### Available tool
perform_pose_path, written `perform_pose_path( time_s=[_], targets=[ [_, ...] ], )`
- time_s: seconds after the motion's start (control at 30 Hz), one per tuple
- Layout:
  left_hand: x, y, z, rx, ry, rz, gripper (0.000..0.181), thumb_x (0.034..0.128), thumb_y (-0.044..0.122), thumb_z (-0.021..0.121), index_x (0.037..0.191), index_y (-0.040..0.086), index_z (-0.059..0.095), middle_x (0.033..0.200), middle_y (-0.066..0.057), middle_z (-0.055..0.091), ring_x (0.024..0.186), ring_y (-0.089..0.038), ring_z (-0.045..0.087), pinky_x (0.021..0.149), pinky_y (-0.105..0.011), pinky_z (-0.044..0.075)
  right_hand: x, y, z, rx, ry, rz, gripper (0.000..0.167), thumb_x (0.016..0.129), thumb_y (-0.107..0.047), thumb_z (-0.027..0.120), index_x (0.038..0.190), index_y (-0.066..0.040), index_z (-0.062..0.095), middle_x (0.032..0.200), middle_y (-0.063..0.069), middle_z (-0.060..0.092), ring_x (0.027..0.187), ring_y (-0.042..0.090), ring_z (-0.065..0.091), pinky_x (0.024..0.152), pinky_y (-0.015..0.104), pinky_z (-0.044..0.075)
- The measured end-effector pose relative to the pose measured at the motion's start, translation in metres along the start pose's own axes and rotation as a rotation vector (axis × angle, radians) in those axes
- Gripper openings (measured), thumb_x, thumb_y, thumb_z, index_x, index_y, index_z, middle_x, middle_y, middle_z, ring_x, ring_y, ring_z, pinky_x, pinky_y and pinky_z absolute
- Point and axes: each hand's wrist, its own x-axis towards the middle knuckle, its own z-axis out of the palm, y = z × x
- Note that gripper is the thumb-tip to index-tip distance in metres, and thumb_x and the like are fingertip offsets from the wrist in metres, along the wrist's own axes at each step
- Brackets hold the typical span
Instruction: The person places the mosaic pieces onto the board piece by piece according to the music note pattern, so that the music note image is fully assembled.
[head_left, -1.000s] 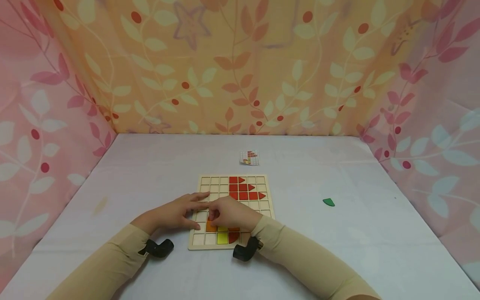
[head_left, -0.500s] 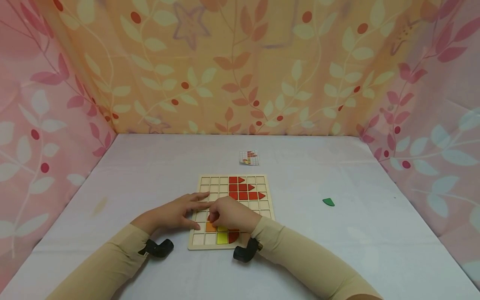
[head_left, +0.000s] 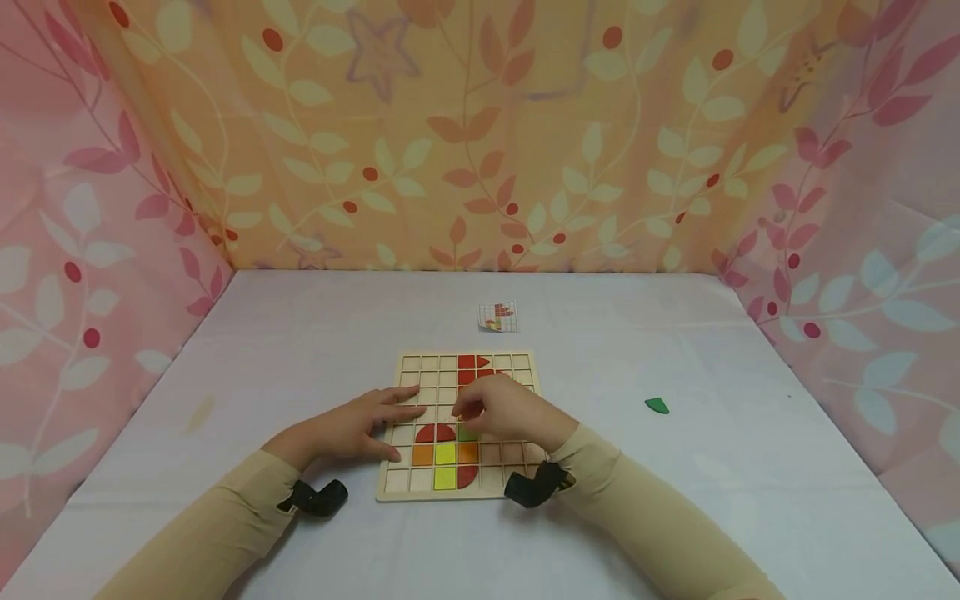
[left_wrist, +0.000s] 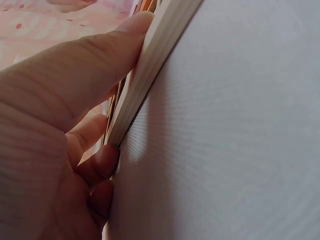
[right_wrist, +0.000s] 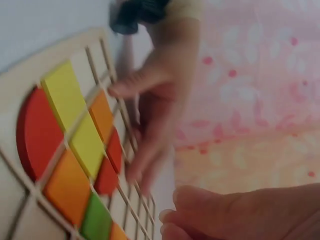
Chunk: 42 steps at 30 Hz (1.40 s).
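A wooden grid board (head_left: 397, 480) lies on the table with coloured pieces in its cells. My left hand (head_left: 365, 425) rests on its left side, fingers spread; in the left wrist view the thumb (left_wrist: 100, 55) lies over the edge. My right hand (head_left: 510, 408) is above the middle of the board, fingers loosely bent, with nothing visible between them. Its fingertips (right_wrist: 185, 200) are apart from the board in the right wrist view. Left of it sit red curved pieces (head_left: 425, 433), an orange square (head_left: 422, 454), yellow squares (head_left: 446, 477) and a green piece (head_left: 467, 434).
A small pattern card (head_left: 498, 318) lies behind the board. Off to the right on the white table (head_left: 637, 483) is a loose green curved piece (head_left: 657, 406). Floral cloth (head_left: 480, 167) walls the back and sides.
My right hand has left the orange and red pieces and moved right and away from me across the board, uncovering the red curved pieces. My left hand stays in place.
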Motion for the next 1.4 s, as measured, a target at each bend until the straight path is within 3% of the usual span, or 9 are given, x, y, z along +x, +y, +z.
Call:
perform_pose_path(
  time_s=[0.37,0.67,0.8,0.97,1.17,1.4],
  targets=[
    [0.001,-0.001,0.002,0.002,0.003,-0.004,0.071,0.0758,0.05,0.067,0.139,0.028,0.041,0.152,0.003,0.016,0.135,-0.029,0.017,0.103,-0.052,0.022,-0.04,0.054,-0.046,0.107,0.134,0.21,0.015,0.081,-0.01,0.068,0.096,-0.008,0.069,0.085,-0.003,0.064,0.078,0.013,0.055,0.071,0.03,0.047],
    [0.001,0.0,0.001,0.001,0.005,-0.003,0.07,0.0765,0.047,0.068,0.139,0.028,0.041,0.152,0.001,0.017,0.135,-0.03,0.018,0.102,-0.054,0.023,-0.081,0.1,-0.076,0.057,0.223,0.364,0.019,0.083,-0.011,0.065,0.101,-0.006,0.069,0.09,0.002,0.065,0.084,0.018,0.056,0.074,0.035,0.045],
    [0.0,0.001,0.001,-0.008,0.003,-0.003,0.071,0.0762,0.048,0.068,0.139,0.028,0.041,0.152,0.001,0.016,0.136,-0.031,0.016,0.102,-0.054,0.021,-0.102,0.119,-0.086,0.028,0.224,0.42,0.02,0.084,-0.012,0.064,0.103,-0.005,0.068,0.091,0.005,0.063,0.084,0.02,0.054,0.073,0.034,0.044],
    [0.0,-0.001,0.001,-0.02,-0.005,-0.026,0.072,0.0752,0.051,0.067,0.139,0.031,0.04,0.152,0.005,0.015,0.137,-0.028,0.013,0.103,-0.053,0.02,-0.123,0.141,-0.091,0.022,0.189,0.509,0.018,0.084,-0.013,0.063,0.101,-0.005,0.067,0.092,0.007,0.06,0.084,0.022,0.052,0.067,0.032,0.044],
    [0.0,-0.002,0.001,-0.002,0.002,-0.001,0.072,0.0753,0.051,0.067,0.139,0.03,0.04,0.152,0.004,0.016,0.136,-0.028,0.015,0.103,-0.052,0.021,-0.144,0.163,-0.086,0.029,0.188,0.549,0.019,0.079,-0.01,0.067,0.096,-0.002,0.062,0.085,0.008,0.055,0.076,0.021,0.05,0.059,0.031,0.041],
    [0.0,-0.002,0.002,0.011,0.004,-0.006,0.071,0.0751,0.052,0.067,0.138,0.031,0.041,0.151,0.005,0.017,0.136,-0.027,0.016,0.103,-0.051,0.022,-0.154,0.176,-0.084,0.077,0.167,0.566,0.026,0.075,-0.011,0.072,0.095,0.0,0.059,0.085,0.01,0.054,0.075,0.021,0.048,0.061,0.03,0.041]
  ],
)
